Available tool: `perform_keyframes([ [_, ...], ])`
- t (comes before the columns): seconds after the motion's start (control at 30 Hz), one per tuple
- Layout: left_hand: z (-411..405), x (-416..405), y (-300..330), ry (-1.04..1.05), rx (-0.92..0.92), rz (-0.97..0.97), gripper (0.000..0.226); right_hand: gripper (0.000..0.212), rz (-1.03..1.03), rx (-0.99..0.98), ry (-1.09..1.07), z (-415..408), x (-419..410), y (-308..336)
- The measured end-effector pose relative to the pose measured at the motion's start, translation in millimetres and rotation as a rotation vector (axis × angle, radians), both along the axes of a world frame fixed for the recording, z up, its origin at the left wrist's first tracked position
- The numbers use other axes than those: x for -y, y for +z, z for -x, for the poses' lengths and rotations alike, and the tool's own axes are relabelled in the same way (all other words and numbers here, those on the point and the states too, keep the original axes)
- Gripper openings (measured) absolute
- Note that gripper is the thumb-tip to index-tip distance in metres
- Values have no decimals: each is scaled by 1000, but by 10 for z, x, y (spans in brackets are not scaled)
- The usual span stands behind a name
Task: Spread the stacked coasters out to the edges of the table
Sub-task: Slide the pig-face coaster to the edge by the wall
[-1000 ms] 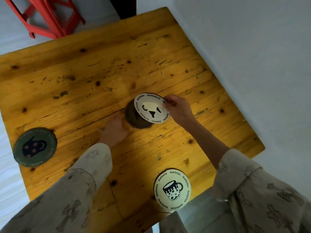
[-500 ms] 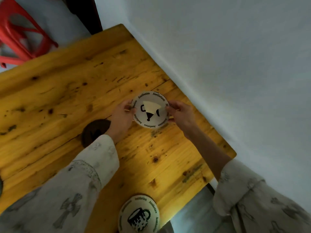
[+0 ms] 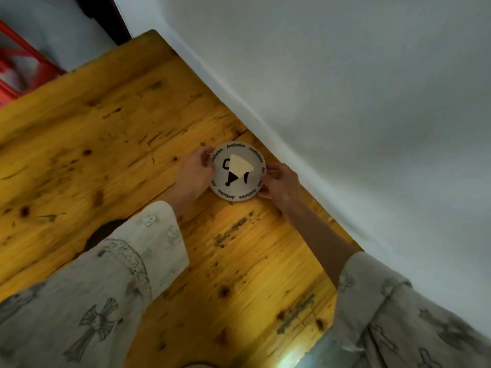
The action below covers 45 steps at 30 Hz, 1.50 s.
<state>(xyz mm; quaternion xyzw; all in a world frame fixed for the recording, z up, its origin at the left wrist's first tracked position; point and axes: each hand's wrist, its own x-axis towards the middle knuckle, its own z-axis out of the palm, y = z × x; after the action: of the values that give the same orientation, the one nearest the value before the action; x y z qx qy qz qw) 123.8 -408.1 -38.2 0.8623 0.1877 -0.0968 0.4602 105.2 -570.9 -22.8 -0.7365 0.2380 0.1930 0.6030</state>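
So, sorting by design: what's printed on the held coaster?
White coaster, black rim lettering, black marks; head view.

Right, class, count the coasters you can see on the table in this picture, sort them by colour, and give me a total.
white coaster: 1, gripped at its rim by the left hand and the right hand
dark coaster: 1, partly hidden by the left sleeve
Total: 2
The pale sliver at the bottom edge is too small to identify.
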Motion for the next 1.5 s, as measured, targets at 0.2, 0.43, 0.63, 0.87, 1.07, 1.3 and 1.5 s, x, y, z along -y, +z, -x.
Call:
perform_keyframes([
  [0.2,-132,-31,-42,-142,-31,-96,52,32,154,153,145,-70,20,-82],
  [0.43,228,91,-216,-545,11,-528,86,53,820,422,673,73,215,-272],
  [0.63,206,116,-377,-541,57,-588,79,76,881,300,967,80,399,-391],
  [0.87,-15,83,-347,-532,97,-586,75,99,841,226,1129,16,461,-287],
  [1.07,-151,46,-336,-561,76,-509,73,100,850,205,1155,5,461,-286],
  [1.3,-152,52,-338,-537,68,-516,73,100,854,200,1155,11,458,-301],
  [1.5,-192,56,-320,-540,16,-526,74,100,853,189,1152,6,445,-319],
])
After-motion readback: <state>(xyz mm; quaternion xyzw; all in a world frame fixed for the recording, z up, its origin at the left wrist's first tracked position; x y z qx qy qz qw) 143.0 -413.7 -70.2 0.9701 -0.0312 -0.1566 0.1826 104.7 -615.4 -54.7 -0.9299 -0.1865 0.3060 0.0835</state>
